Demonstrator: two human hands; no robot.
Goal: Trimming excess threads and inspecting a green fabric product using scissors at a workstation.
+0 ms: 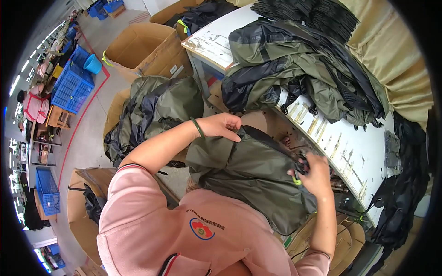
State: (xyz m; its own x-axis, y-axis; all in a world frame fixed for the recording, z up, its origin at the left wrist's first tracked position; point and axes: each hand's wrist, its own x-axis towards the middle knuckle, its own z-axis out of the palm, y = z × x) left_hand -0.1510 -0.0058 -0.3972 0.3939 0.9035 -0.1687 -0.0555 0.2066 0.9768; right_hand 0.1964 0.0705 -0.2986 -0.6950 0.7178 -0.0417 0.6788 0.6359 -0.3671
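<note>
An olive-green fabric piece (248,170) with a dark upper edge hangs in front of my body, creased and slack. At its upper left edge my left hand (220,126) pinches the cloth between thumb and fingers; a dark green bangle circles that wrist. My right hand (316,174), slightly blurred, is closed at the fabric's right edge around a small black thing (302,164) with a bright yellow-green part (296,180). Its exact kind cannot be made out.
A heap of olive and black fabric pieces (299,69) covers much of the worn white table (340,147). More olive cloth (161,106) fills a carton at left. Open cardboard boxes (142,46), blue crates (73,87) and black straps (405,184) stand or hang around me.
</note>
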